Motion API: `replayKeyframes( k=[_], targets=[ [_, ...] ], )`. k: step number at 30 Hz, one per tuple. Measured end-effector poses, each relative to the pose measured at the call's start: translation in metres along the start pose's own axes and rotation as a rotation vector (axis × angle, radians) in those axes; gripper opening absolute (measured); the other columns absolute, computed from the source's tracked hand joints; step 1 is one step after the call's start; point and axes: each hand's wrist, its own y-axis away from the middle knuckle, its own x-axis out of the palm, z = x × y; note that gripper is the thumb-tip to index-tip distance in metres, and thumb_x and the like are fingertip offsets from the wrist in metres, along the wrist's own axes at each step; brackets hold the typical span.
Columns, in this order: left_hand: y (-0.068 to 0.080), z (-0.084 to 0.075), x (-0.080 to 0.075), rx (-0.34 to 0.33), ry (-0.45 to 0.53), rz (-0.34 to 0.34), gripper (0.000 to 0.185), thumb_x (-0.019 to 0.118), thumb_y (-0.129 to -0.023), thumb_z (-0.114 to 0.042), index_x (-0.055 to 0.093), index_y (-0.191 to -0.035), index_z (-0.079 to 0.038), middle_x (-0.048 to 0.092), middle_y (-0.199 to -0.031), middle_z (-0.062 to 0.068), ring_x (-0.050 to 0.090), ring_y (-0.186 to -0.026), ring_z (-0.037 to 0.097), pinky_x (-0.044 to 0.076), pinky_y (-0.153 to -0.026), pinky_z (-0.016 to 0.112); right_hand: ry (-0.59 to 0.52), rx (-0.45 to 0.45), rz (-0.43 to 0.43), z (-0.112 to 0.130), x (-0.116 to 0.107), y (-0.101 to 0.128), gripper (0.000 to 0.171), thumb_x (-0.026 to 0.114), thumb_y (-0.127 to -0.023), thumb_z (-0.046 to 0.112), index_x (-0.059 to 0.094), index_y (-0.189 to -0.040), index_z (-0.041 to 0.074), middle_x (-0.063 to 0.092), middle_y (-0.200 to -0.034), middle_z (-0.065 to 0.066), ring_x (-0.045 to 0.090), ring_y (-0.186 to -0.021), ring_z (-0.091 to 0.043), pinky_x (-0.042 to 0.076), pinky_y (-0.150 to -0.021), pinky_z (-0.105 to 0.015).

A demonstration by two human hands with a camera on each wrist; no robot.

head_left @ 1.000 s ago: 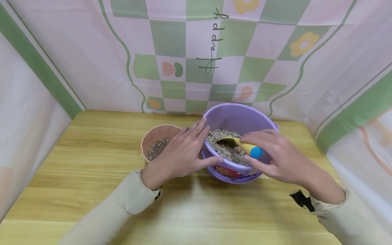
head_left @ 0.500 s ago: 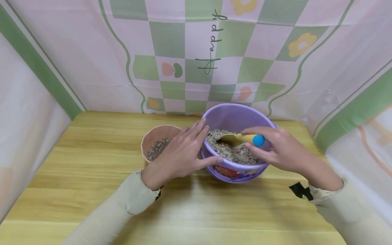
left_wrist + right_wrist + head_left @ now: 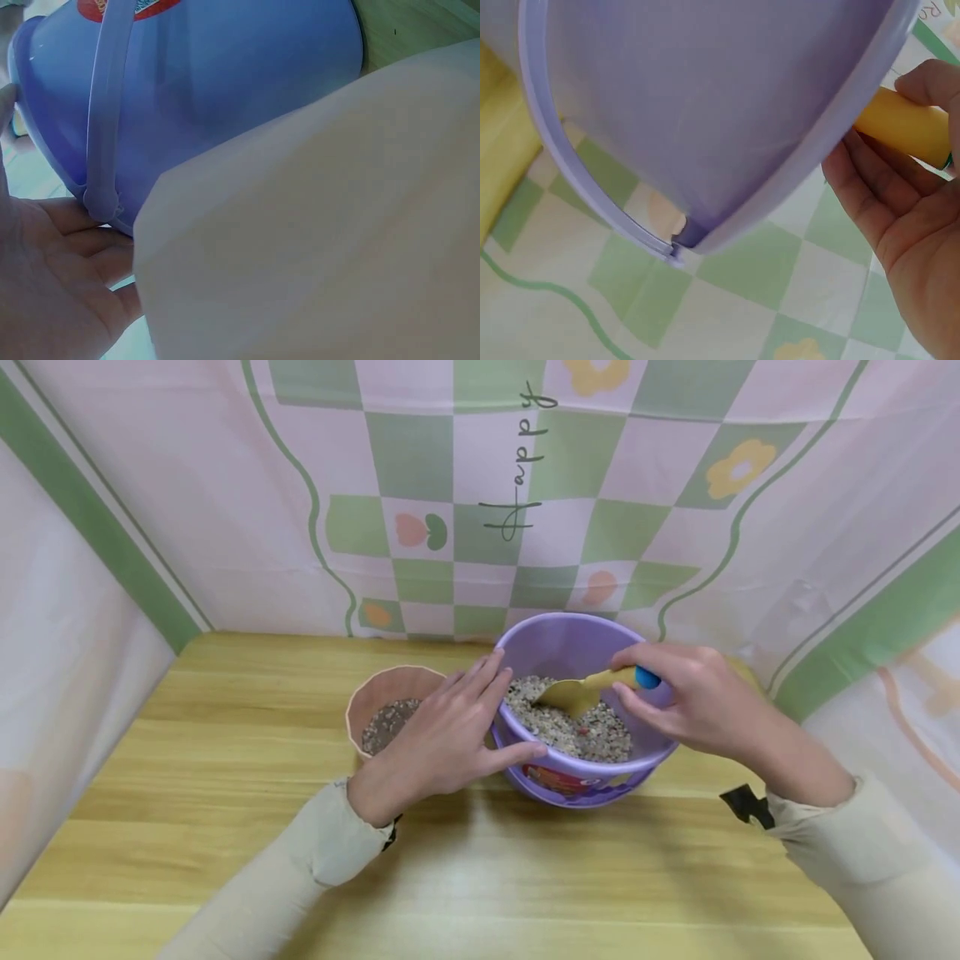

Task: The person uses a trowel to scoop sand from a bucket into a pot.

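Note:
A purple bucket (image 3: 570, 639) stands near the back of the table, holding pale gravel (image 3: 547, 727). My right hand (image 3: 697, 702) grips the yellow handle of a small hand trowel (image 3: 573, 695) with a blue end. The trowel's blade lies in the gravel, partly buried. My left hand (image 3: 442, 735) rests on the bucket's left rim, fingers straight and thumb along the near edge. In the left wrist view its fingers touch the rim beside the bucket handle (image 3: 109, 105). Left of the bucket is a peach-coloured pot (image 3: 363, 706) with darker gravel, partly hidden by my left hand.
A wooden table (image 3: 247, 777) carries both containers. Behind it hangs a checked green and white cloth (image 3: 416, 452), close to the bucket, and pale cloth with green stripes closes off both sides. The bucket's handle (image 3: 551, 142) hangs down outside its wall.
My right hand has moved right and farther back with the trowel, tipping its handle that way while the blade stays in the gravel. My left hand, bucket and pot have stayed put.

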Motion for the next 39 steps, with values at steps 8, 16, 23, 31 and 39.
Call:
replayKeyframes(
  k=[8, 16, 23, 31, 39],
  targets=[
    [0.000, 0.001, 0.001, -0.002, 0.004, 0.000, 0.097, 0.044, -0.091, -0.075, 0.039, -0.150, 0.002, 0.023, -0.161, 0.020, 0.030, -0.146, 0.028, 0.027, -0.118, 0.041, 0.050, -0.093, 0.039, 0.001, -0.001, -0.006, 0.046, 0.045, -0.105, 0.044, 0.072, -0.091, 0.009, 0.071, -0.090, -0.001, 0.068, -0.072, -0.016, 0.056, -0.056, -0.032],
    [0.000, 0.001, 0.002, -0.008, 0.027, 0.002, 0.099, 0.043, -0.091, -0.076, 0.038, -0.151, 0.002, 0.021, -0.162, 0.019, 0.029, -0.147, 0.030, 0.026, -0.118, 0.042, 0.049, -0.084, 0.035, -0.006, -0.003, 0.000, 0.049, 0.044, -0.105, 0.045, 0.072, -0.090, 0.007, 0.072, -0.089, -0.002, 0.070, -0.072, -0.019, 0.057, -0.058, -0.031],
    [0.000, 0.002, 0.002, 0.002, 0.025, -0.008, 0.099, 0.043, -0.091, -0.076, 0.038, -0.151, 0.002, 0.021, -0.162, 0.020, 0.030, -0.146, 0.031, 0.026, -0.118, 0.043, 0.034, -0.026, -0.003, -0.018, -0.015, 0.006, 0.054, 0.050, -0.101, 0.051, 0.073, -0.088, 0.004, 0.071, -0.082, -0.002, 0.066, -0.068, -0.016, 0.053, -0.061, -0.018],
    [0.000, 0.002, 0.003, 0.000, 0.022, -0.021, 0.098, 0.046, -0.090, -0.075, 0.040, -0.150, 0.002, 0.023, -0.161, 0.020, 0.031, -0.146, 0.031, 0.027, -0.118, 0.042, 0.023, 0.050, -0.015, -0.023, -0.024, 0.012, 0.054, 0.054, -0.098, 0.053, 0.075, -0.088, 0.004, 0.071, -0.078, 0.000, 0.058, -0.065, -0.006, 0.046, -0.060, -0.012],
    [0.000, 0.002, 0.003, -0.005, 0.049, -0.015, 0.098, 0.046, -0.090, -0.075, 0.040, -0.150, 0.001, 0.022, -0.162, 0.019, 0.029, -0.147, 0.030, 0.026, -0.118, 0.043, 0.001, 0.143, -0.047, -0.027, -0.026, 0.019, 0.029, 0.077, -0.087, 0.040, 0.077, -0.084, 0.011, 0.069, -0.070, 0.005, 0.045, -0.051, 0.003, 0.038, -0.047, -0.012]
  ],
)
